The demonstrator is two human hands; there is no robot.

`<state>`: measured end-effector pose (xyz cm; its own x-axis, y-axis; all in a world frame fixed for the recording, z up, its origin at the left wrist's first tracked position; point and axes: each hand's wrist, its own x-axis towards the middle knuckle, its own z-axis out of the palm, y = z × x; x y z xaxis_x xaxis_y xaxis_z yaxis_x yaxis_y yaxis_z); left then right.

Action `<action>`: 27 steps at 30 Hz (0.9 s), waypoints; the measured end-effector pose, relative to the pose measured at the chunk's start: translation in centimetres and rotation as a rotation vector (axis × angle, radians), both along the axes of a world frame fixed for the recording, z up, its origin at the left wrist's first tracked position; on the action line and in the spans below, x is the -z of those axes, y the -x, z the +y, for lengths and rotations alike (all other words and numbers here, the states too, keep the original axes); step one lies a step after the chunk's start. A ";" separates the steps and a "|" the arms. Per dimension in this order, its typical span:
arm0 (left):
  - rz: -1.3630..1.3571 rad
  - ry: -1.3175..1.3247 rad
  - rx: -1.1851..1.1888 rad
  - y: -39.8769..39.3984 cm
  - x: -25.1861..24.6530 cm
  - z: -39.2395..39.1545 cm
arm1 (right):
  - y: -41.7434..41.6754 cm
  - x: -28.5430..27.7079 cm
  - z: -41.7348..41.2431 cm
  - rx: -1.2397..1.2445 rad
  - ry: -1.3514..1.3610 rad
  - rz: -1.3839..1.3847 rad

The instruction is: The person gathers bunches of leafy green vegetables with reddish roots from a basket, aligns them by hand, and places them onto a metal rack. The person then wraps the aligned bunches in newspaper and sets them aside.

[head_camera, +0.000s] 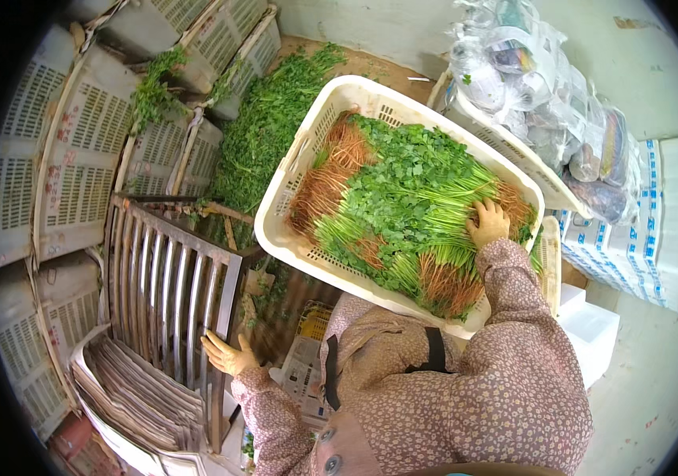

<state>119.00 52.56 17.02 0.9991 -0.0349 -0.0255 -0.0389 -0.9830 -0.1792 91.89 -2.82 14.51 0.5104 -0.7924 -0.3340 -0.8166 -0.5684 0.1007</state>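
A white plastic crate (401, 95) stands tilted before me, holding leafy green herb bunches (404, 184) with thin stems and reddish-brown roots (321, 196). My right hand (489, 223) rests on the stems and roots at the crate's right side, fingers spread; whether it grips any stems I cannot tell. My left hand (229, 355) is apart from the crate, beside the slatted metal rack (178, 285), fingers and thumb apart, nothing held. Its fingertips are at the rack's edge; contact is unclear.
Stacked plastic crates (80, 149) line the left. Loose greens (267, 125) lie on the floor behind the crate. A stack of newspapers (142, 392) sits at lower left. Bagged rolls (553, 101), a blue-and-white wrapped stack (648, 220) and a white foam box (589, 336) are at right.
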 end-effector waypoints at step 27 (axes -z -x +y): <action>-0.021 0.621 0.308 1.7 -3.0 -7.8 | -0.4 0.3 -3.8 -0.138 0.009 0.060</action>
